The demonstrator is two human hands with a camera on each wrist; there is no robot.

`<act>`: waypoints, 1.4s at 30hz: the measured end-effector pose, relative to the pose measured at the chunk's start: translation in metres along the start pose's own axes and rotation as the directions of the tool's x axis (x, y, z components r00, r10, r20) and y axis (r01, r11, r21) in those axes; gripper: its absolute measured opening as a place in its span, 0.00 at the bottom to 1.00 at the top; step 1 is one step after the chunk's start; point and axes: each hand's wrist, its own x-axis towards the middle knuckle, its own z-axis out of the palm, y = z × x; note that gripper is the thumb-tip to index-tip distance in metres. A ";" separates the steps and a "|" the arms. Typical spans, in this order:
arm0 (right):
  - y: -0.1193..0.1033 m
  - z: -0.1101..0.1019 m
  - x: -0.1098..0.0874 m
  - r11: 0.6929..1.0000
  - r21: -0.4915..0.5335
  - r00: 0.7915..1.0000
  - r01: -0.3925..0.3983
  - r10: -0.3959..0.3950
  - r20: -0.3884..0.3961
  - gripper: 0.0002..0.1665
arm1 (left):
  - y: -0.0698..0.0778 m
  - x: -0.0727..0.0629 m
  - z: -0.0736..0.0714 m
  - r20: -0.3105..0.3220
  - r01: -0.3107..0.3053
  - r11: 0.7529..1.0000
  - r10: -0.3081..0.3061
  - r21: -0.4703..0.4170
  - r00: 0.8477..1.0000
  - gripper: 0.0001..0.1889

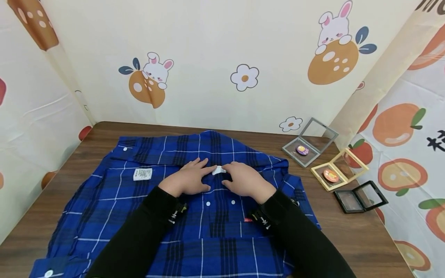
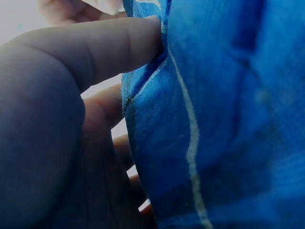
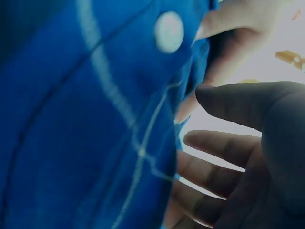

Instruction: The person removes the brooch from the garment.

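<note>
A blue plaid shirt lies spread on the table, folded over at several places, with white buttons showing. My left hand rests on it near the white neck label, fingers spread. In the left wrist view the thumb lies along the cloth's edge. My right hand touches the cloth on the label's other side, partly overlapping the label. The right wrist view shows its thumb apart from the fingers, beside the cloth and a white button.
A printed white care tag shows on the shirt's left part. Three lidded square cases stand open at the right: grey, yellow and black. Patterned cloth walls enclose the wooden table.
</note>
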 end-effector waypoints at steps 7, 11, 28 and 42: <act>-0.010 0.001 -0.008 0.991 -0.132 0.999 0.007 -0.002 0.035 0.30 | 0.001 -0.001 0.000 0.003 0.004 1.000 -0.004 -0.006 1.000 0.39; -0.011 0.005 -0.009 0.982 -0.186 0.999 0.016 -0.010 0.033 0.32 | 0.001 -0.001 0.000 0.001 0.002 1.000 -0.002 -0.013 1.000 0.39; -0.015 0.013 -0.016 0.949 -0.314 0.999 0.038 -0.028 0.036 0.38 | -0.001 0.000 0.001 0.009 -0.012 1.000 0.012 -0.020 1.000 0.38; -0.013 0.015 -0.016 0.953 -0.302 0.999 0.031 -0.021 0.038 0.38 | -0.002 0.000 0.000 0.022 -0.012 0.999 0.013 -0.031 1.000 0.38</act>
